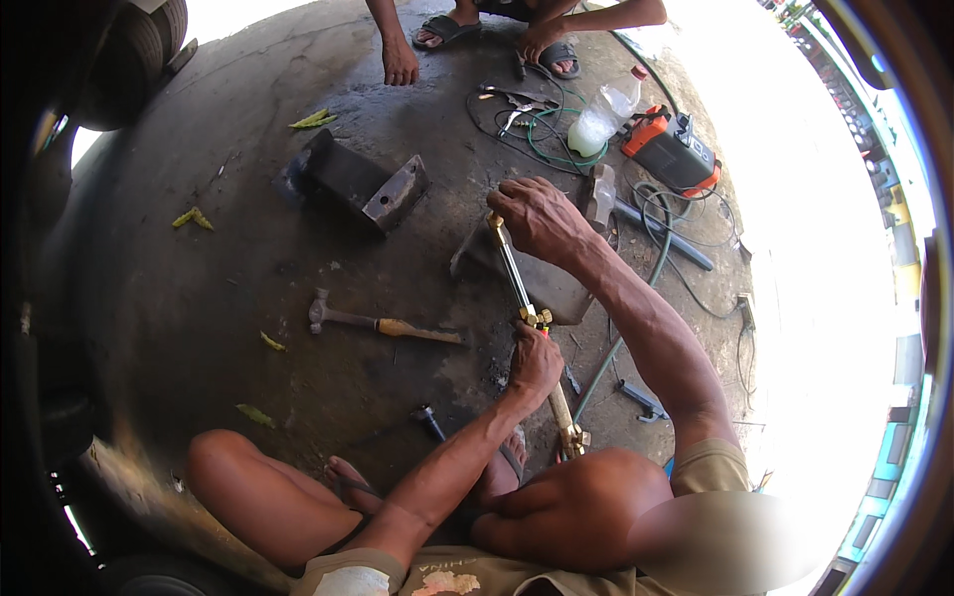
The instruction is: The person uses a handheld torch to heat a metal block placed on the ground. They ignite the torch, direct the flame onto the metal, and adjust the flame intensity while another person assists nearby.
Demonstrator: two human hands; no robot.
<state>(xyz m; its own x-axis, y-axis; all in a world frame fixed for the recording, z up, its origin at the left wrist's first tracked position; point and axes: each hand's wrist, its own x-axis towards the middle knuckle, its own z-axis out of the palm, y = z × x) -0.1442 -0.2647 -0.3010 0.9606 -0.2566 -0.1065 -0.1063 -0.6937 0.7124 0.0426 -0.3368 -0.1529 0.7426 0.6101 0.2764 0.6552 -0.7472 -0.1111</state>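
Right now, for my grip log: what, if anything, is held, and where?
A torch: left hand round its handle, near the brass valves; right hand at its brass head, grip unclear.

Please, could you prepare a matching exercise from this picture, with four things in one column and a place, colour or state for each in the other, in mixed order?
Things
1. Cutting torch
2. Ball-peen hammer
3. Plastic bottle
4. Box-shaped machine

Descriptions
A. Topped with a red cap
B. Dark, with orange ends
C. Gripped by the person's left hand
D. Lying on the floor, its head toward the picture's left

Right pairs: 1-C, 2-D, 3-A, 4-B
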